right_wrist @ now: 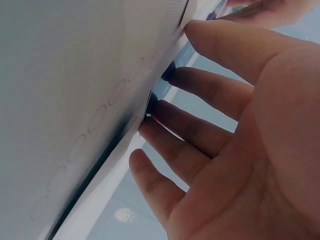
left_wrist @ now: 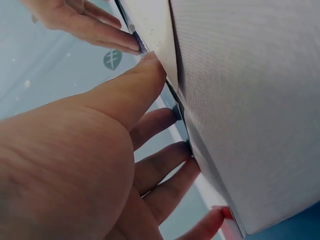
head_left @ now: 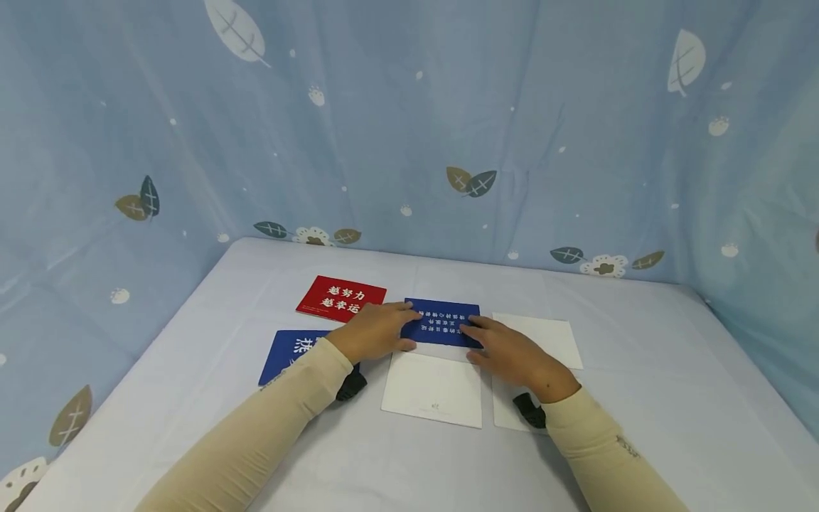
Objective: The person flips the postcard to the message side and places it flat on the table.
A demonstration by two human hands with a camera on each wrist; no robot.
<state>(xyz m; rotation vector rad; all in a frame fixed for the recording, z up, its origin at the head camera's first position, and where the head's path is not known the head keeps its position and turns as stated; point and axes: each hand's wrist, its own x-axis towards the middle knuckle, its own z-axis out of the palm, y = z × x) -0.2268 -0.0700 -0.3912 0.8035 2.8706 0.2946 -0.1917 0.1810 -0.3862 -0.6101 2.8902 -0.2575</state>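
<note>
In the head view a blue card [head_left: 441, 334] with white characters lies flat on the table, its writing upside down. My left hand [head_left: 374, 331] rests its fingertips on that card's left end. At the right end the fingertips of my right hand [head_left: 512, 352] touch it, the fingers spread and fairly straight. Both wrist views show the left hand [left_wrist: 125, 130] and right hand [right_wrist: 215, 120] with extended fingers at table level. Just in front of the blue card lies a white card [head_left: 431, 391], close to both thumbs.
A red card [head_left: 320, 295] with white characters lies at the back left. Another blue card [head_left: 281, 355] is partly under the left forearm. To the right are a white card [head_left: 550, 338] and a second white card [head_left: 505, 405], partly hidden by the right hand. A patterned curtain [head_left: 409, 142] hangs behind.
</note>
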